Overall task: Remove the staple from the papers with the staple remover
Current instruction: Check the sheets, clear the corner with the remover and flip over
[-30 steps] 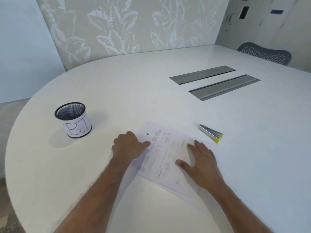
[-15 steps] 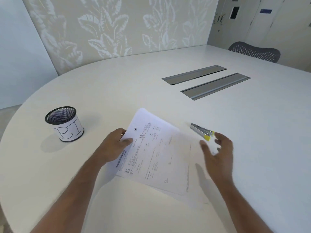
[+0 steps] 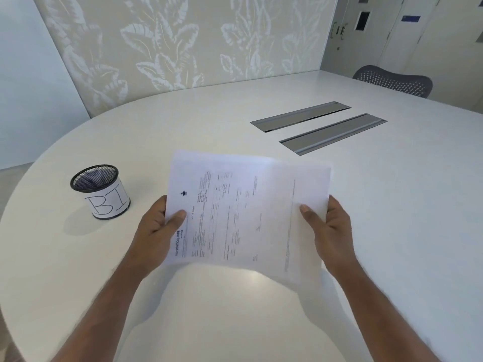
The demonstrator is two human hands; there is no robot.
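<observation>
The printed white papers [image 3: 243,212] are held up above the table, turned sideways with the text running vertically. My left hand [image 3: 159,231] pinches their left edge, thumb on top. At the right edge my right hand [image 3: 328,228] grips them the same way. The sheets overlap and are slightly offset. The staple itself is too small to make out. The staple remover is hidden, lying somewhere behind the raised papers.
A black mesh cup [image 3: 100,192] with a white label reading "B1" stands on the white table [image 3: 392,218] to the left. Two grey cable hatches [image 3: 318,128] lie further back. A grey mesh chair [image 3: 392,81] stands at the far right.
The papers went from flat on the table to lifted in both hands. My right hand moved from near the staple remover to the papers' right edge. The remover is now covered.
</observation>
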